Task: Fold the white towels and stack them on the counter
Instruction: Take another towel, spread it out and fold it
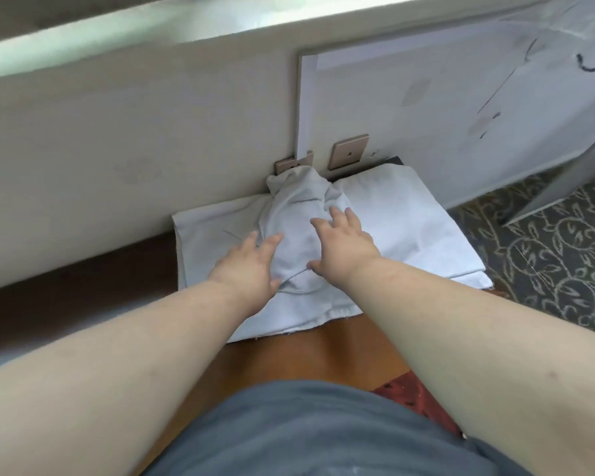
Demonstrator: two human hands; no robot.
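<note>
Fingers of left hand (251, 266) and right hand (344, 242) spread wide, resting on crumpled white towel (296, 214) atop flat towels (409, 228) on counter (340, 352).

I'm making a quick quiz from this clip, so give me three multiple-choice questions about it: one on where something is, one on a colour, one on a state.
1. Where does the crumpled towel lie?
A. on the flat towels
B. on the carpet
C. on the person's lap

2. What colour is the counter?
A. black
B. orange-brown
C. green

3. How are the hands on the crumpled towel?
A. both fists shut
B. one hand lifted away
C. both with fingers spread on it

Answers:
A, it sits on the flat towels.
B, bare wood shows near the person.
C, the left hand and right hand lie open on it.
</note>
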